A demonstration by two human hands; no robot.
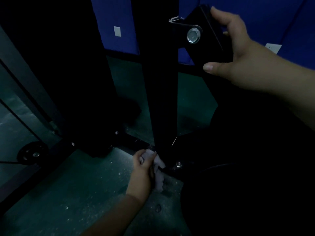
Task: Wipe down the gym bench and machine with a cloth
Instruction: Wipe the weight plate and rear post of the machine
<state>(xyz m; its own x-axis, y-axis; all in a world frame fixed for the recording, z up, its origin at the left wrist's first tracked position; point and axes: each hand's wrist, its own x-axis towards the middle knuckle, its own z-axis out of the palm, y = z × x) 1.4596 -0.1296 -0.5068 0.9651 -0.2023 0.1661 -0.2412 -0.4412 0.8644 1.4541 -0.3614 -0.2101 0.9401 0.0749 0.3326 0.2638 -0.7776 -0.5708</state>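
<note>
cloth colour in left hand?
White or pale grey; the cloth, bunched in the left hand, shows best in the head view.

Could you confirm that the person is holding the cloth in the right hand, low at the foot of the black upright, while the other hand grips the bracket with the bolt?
Not quite: the head view shows the cloth in the left hand, low at the foot of the black upright. It is the right hand that grips the bracket with the bolt.
</note>
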